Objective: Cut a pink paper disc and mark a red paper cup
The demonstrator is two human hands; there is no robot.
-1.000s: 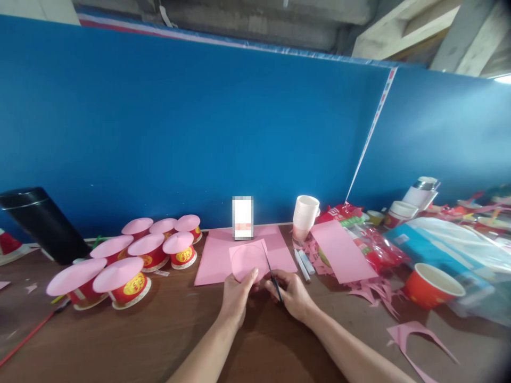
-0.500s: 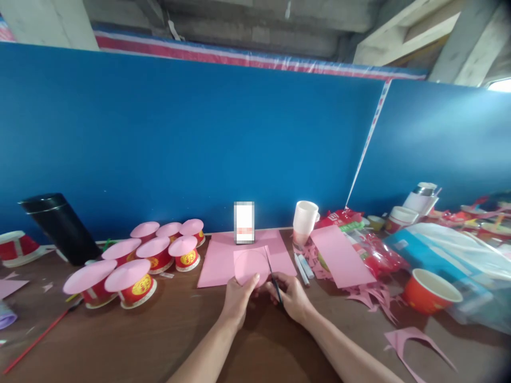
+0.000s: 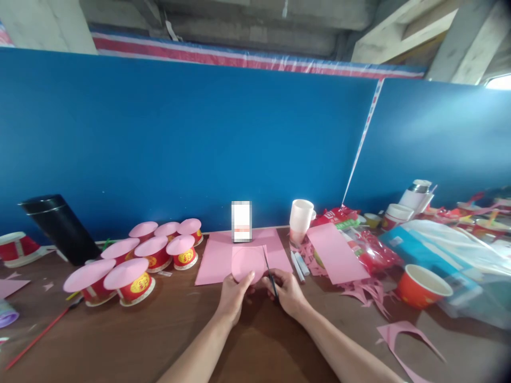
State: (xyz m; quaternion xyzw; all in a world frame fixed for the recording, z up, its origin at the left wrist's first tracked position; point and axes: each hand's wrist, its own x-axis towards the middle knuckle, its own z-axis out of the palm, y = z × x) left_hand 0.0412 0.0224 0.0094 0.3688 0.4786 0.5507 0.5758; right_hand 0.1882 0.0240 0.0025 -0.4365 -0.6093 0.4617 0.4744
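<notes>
Tabletop (image 3: 151,340): brown, wood-look, spreading in front of and to both sides of the large pink sheet (image 3: 209,263).
Cut-out scrap (image 3: 389,332): flat, right of the sheet and nearer.
Left hand (image 3: 232,298): at the sheet's near edge, clamped on the pink piece, thumb on top.
Right hand (image 3: 288,293): near the sheet's right near corner, closed around the scissors (image 3: 274,284).
Pink piece (image 3: 248,263): held over the sheet, a round outline on it, the blades at its right side.
Topped cups (image 3: 139,287): 8, red with pink cones, left of the sheet.
Pens (image 3: 297,267): 2, just right of the sheet.
White cup stack (image 3: 301,215): by its far right corner.
Wall (image 3: 239,133): blue panels rising behind the sheet, striped border (image 3: 239,58) on top.
Ceiling (image 3: 247,32): grey concrete, beyond the wall.
</notes>
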